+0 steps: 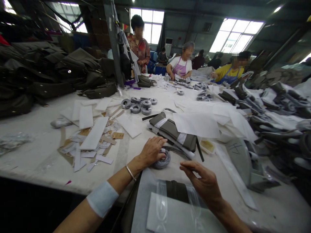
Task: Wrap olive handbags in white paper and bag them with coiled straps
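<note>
My left hand has its thumb and fingers curled on a coiled strap that looks wrapped in clear film. Just right of it, my right hand is raised with thumb and fingertips pressed together; anything between them is too small to make out. Beneath the hands, at the table's near edge, is a dark olive bag with clear film bands and a white sheet over it. Behind the coil lies another olive bag, banded with white wrapping, its dark straps sticking out.
Loose cards and tags are scattered at left, near several more coils. White sheets and a grey tape dispenser lie right. Bags are heaped on both sides. Co-workers stand across the table.
</note>
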Demonstrator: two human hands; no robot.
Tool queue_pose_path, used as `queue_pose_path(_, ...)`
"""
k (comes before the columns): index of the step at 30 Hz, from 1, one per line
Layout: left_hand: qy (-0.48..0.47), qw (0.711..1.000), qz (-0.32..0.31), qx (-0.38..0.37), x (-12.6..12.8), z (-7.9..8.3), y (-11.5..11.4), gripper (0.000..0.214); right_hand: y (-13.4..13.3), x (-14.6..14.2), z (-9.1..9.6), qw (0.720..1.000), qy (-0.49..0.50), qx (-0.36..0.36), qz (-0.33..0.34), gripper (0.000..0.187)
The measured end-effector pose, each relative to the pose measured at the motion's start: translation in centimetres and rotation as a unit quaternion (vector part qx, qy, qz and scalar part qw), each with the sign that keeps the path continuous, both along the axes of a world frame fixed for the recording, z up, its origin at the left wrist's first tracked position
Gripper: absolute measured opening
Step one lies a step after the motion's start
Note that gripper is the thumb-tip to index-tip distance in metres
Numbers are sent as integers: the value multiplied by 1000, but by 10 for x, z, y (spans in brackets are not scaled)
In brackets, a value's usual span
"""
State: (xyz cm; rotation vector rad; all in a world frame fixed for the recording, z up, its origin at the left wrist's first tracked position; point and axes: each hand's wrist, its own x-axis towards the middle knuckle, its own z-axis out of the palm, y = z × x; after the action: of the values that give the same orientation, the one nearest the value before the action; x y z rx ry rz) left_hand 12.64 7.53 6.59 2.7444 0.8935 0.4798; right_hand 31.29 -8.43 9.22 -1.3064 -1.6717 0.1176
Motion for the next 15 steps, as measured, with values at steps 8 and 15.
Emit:
queue_pose_path(8,-4,992,35,-118,-10,-12,8,41,10,-12,6,999,2,-7,36,14)
queue_pose_path(15,-17,992,77,-101,-8,-4,0,28,24,-30,-6,989,-72,-18,131,21)
